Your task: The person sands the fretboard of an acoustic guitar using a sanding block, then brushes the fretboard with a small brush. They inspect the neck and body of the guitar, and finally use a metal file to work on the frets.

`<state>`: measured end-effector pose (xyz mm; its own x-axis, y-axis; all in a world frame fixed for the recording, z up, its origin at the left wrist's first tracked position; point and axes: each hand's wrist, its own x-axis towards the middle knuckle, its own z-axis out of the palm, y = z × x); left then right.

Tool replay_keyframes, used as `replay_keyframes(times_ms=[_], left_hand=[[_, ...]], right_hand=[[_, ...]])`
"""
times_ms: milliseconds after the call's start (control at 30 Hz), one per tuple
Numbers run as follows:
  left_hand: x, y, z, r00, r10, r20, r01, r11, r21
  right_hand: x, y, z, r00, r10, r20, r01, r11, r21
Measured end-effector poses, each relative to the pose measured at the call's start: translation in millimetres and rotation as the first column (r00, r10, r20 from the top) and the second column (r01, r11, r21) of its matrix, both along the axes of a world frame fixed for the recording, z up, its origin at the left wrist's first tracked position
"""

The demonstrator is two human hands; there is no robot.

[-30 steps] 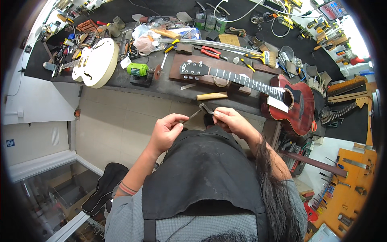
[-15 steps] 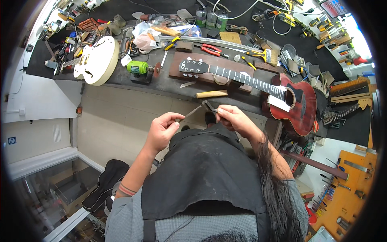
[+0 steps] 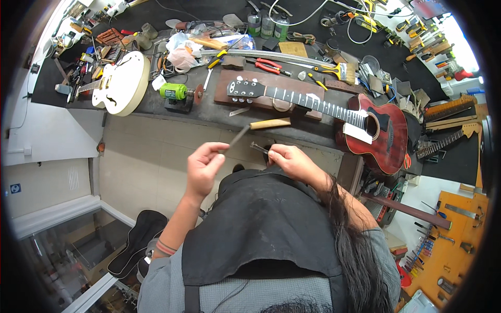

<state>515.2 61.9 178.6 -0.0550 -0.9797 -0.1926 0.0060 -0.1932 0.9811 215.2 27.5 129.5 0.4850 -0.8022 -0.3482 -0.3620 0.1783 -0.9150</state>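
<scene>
- Far left on the bench I see a cream guitar body [image 3: 121, 86] lying flat, well apart from my hands, with a green grinder [image 3: 175, 93] just to its right.
- My left hand [image 3: 204, 166] is raised in front of the bench edge, its fingertips pressed together around the thin metal end of a file [image 3: 255, 128]; the file's pale wooden handle points away toward the bench.
- My right hand [image 3: 292, 161] is curled near my chest, pinching a small dark metal part [image 3: 259, 148] that sticks out toward the left hand. I cannot tell what kind of part it is.
- I judge the step in hand to be dressing that small part with the file, the two held close but not clearly touching.
- The next move, as I read it, calls for a steady hold on the part and a light, straight stroke.
- To the right, a red guitar [image 3: 378, 133] lies across the bench, its neck resting on a brown board [image 3: 271, 83].
</scene>
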Motion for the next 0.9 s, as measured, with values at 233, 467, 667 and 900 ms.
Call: replay_keyframes(times_ms=[233, 467, 667, 900], left_hand=[[-17.2, -5.2, -4.3, 0.994, -0.045, 0.103, 0.043, 0.999, 0.019], [7.6, -38.7, -8.7, 0.947, 0.243, -0.208, -0.248, 0.969, 0.0], [-0.3, -30.7, -78.1, 0.878, 0.397, -0.265, -0.288, 0.883, 0.37], [-13.3, 11.5, -127.1, 0.882, 0.448, -0.146, -0.294, 0.765, 0.573]], right_hand=[[8.0, -14.3, 11.6, 0.999, 0.035, 0.015, -0.034, 0.996, -0.088], [-52.2, -4.3, -82.5, 0.931, 0.006, -0.364, -0.066, 0.986, -0.151], [-131.1, -23.1, -190.3, 0.784, -0.325, -0.529, -0.033, 0.829, -0.558], [-155.6, -72.0, -224.3, 0.756, -0.319, -0.572, -0.122, 0.789, -0.602]])
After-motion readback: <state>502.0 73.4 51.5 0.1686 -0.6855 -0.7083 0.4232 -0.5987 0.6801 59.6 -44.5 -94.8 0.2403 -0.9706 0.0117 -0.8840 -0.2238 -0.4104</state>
